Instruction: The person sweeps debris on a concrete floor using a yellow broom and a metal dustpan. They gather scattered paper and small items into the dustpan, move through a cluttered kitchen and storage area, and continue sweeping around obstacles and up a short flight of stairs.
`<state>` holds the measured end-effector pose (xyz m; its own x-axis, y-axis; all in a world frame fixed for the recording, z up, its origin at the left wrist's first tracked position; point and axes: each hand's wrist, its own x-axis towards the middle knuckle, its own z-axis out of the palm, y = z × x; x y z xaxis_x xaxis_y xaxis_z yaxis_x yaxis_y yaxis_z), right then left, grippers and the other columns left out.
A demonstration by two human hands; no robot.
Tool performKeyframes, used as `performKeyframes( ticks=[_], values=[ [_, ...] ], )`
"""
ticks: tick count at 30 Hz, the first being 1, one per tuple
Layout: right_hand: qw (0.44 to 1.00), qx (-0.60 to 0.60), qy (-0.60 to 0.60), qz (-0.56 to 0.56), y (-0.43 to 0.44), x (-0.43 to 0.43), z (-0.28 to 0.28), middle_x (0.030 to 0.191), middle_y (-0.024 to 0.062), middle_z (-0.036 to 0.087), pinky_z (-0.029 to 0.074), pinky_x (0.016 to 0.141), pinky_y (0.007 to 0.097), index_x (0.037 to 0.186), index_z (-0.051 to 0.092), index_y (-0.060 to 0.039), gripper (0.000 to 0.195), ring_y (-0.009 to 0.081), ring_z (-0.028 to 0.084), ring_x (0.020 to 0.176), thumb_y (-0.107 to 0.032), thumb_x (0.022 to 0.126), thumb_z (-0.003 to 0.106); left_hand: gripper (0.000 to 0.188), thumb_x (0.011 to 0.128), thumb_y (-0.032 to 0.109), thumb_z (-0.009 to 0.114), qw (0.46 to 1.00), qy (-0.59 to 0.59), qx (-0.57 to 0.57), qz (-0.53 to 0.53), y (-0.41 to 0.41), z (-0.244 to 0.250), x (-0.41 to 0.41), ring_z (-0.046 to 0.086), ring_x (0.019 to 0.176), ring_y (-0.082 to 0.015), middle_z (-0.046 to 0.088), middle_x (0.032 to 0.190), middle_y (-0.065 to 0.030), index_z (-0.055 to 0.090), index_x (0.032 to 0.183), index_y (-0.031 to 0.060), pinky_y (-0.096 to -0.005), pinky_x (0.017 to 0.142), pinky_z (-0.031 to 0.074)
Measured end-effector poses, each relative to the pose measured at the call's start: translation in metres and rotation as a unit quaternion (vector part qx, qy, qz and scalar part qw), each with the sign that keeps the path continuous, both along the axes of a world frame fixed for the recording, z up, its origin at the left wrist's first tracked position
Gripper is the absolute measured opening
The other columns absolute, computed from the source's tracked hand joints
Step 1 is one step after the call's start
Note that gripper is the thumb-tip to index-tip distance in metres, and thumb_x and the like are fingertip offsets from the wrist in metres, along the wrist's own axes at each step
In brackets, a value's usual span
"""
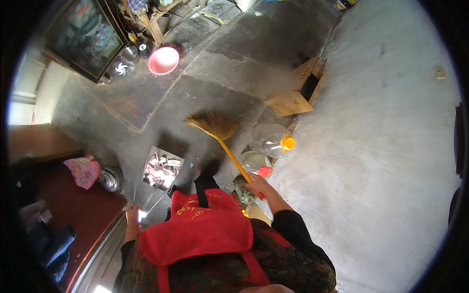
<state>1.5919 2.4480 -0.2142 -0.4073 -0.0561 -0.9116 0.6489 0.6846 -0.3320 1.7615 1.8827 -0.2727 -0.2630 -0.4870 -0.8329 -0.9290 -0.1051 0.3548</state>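
Observation:
My right hand (261,186) is closed around the red lower end of a broom's yellow handle (234,160). The broom's brown bristle head (214,124) is over the grey floor, ahead of me. At lower left my left hand (133,216) grips the handle end of a metal dustpan (148,182). Crumpled litter (163,171) lies in the pan, which is left of the broom. A red apron (198,234) covers my front.
Large clear plastic bottles (267,139) with yellow and red caps stand along the right wall, beyond them an opened cardboard box (293,102). A pink basin (163,60) sits farther off. At left are a dark red surface (91,216) with clothes and a round metal container (110,179).

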Motion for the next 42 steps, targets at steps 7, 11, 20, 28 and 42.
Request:
performKeyframes(
  ticks=[7, 11, 20, 28, 42],
  values=[
    [0.982, 0.131, 0.117, -0.063, 0.063, 0.002, -0.007, 0.061, 0.0095, 0.055, 0.042, 0.042, 0.0297, 0.128, 0.039, -0.0147, 0.052, 0.0166, 0.052, 0.045, -0.012, 0.079, 0.056, 0.01, 0.064, 0.011, 0.053, 0.998, -0.008, -0.033, 0.053, 0.033, -0.01, -0.02, 0.043, 0.05, -0.0134, 0.045, 0.056, -0.0031, 0.053, 0.066, 0.0007, -0.0301, 0.045, 0.034],
    [0.978, 0.122, 0.104, -0.137, 0.065, -0.084, -0.134, 0.062, 0.0131, 0.055, 0.042, 0.04, 0.0359, 0.098, 0.047, -0.0033, 0.023, 0.0224, 0.055, 0.046, -0.014, 0.079, 0.053, 0.01, 0.065, 0.012, 0.054, 0.998, 0.049, -0.031, -0.032, -0.013, -0.083, 0.053, 0.042, 0.049, -0.0135, 0.045, 0.056, -0.0025, 0.053, 0.064, 0.0016, -0.0291, 0.044, 0.033],
    [0.994, -0.054, -0.036, -0.089, -0.031, 0.006, -0.147, 0.065, 0.0075, 0.053, 0.042, 0.043, 0.0336, 0.115, 0.042, -0.0057, 0.047, 0.0205, 0.052, 0.052, -0.012, 0.071, 0.058, 0.015, 0.061, 0.012, 0.055, 0.988, 0.053, -0.067, -0.132, -0.016, -0.09, 0.052, 0.044, 0.054, -0.014, 0.047, 0.058, -0.0049, 0.054, 0.065, -0.0023, -0.0317, 0.047, 0.034],
    [0.999, 0.012, -0.014, -0.046, 0.004, -0.074, -0.033, 0.067, 0.0072, 0.057, 0.04, 0.039, 0.0285, 0.125, 0.039, -0.0126, 0.056, 0.0138, 0.052, 0.048, -0.013, 0.074, 0.063, 0.019, 0.06, 0.012, 0.054, 0.99, 0.085, -0.096, -0.059, 0.007, -0.079, 0.042, 0.042, 0.051, -0.0151, 0.045, 0.056, -0.0048, 0.055, 0.067, -0.0052, -0.0338, 0.046, 0.034],
    [0.987, 0.035, 0.05, 0.147, -0.167, -0.273, -0.301, 0.06, 0.0153, 0.057, 0.044, 0.044, 0.0364, 0.083, 0.053, 0.0058, 0.017, 0.0244, 0.059, 0.051, -0.006, 0.071, 0.051, 0.025, 0.058, 0.012, 0.058, 0.988, -0.01, -0.125, 0.088, 0.055, -0.087, 0.08, 0.048, 0.053, -0.0141, 0.052, 0.064, -0.0055, 0.056, 0.077, -0.0039, -0.0287, 0.046, 0.04]
  ],
)
